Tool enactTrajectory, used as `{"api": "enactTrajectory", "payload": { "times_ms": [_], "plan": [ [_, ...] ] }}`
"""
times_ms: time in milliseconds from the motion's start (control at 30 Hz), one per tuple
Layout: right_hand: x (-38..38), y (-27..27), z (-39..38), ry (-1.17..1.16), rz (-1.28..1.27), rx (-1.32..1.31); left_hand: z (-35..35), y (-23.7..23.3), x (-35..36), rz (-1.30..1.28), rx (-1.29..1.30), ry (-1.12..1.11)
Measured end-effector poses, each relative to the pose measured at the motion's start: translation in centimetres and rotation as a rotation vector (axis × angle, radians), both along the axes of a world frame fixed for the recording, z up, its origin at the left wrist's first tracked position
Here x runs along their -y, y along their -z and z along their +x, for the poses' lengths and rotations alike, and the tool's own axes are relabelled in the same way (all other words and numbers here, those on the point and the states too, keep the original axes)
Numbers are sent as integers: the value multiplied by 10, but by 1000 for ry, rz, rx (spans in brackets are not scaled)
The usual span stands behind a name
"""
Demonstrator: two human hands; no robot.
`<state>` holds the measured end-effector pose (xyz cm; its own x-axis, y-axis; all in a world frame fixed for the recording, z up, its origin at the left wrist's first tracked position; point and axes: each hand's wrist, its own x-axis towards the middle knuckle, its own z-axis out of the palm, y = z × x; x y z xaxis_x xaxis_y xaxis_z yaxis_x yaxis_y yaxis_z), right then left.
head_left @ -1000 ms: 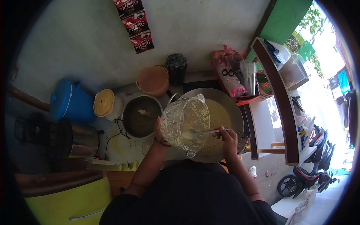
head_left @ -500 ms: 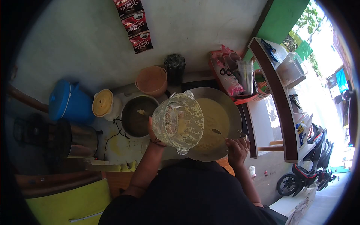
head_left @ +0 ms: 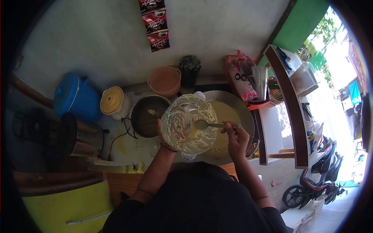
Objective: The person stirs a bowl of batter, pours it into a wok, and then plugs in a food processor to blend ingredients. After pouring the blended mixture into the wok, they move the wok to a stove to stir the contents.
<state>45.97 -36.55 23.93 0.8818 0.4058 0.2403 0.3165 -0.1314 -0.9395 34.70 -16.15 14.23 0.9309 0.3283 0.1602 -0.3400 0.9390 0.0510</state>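
- clear jug: held tilted above the near edge of the wok; walls smeared with yellow batter.
- left hand: clamped on jug's outer wall.
- right hand: apart from left, closed on spoon handle; spoon bowl inside jug.
- handling, judged: rigid, light, likely slippery; grip at wall.
- wok: pale yellow batter pooled.
- steel pot on worktop: small lump inside.

A roadside food stall: a strip of red-and-black coffee sachets hangs at 12 o'clock, stacked clear plastic cups stand at 2 o'clock, a wide grey metal wok sits centrally, and a black motorbike stands on the open street at 4 o'clock.
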Motion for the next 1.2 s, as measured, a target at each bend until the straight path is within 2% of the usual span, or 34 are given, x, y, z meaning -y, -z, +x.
{"api": "enactTrajectory", "payload": {
  "times_ms": [133,333,433,633,733,833,933,1033,1133,1200],
  "plan": [
    [-27,-14,6,-30,-179,181,-19,-8,-8,-31,-58,-44],
    [-65,-38,15,-377,-402,154,-69,-26,-35,-18,-151,-101],
    [-95,-40,15,-476,-367,183,-97,-31,-52,76,-189,-82],
    [-196,-18,7,-956,-415,-84,-138,-43,-90,281,-246,38],
    [-231,-30,-7,-1199,-661,-196,-152,-45,-111,339,-268,95],
    [-242,-26,-21,-1228,-695,-276,-160,-42,-130,357,-295,156],
    [-240,-9,-33,-1181,-570,-325,-159,-33,-149,341,-327,223],
    [-231,-9,-41,-1056,-572,-146,-153,-31,-168,247,-415,302],
    [-214,7,-42,-865,-532,-136,-138,-9,-192,107,-439,376],
    [-205,19,-46,-703,-498,-275,-126,15,-213,70,-436,423]
  ]
}}
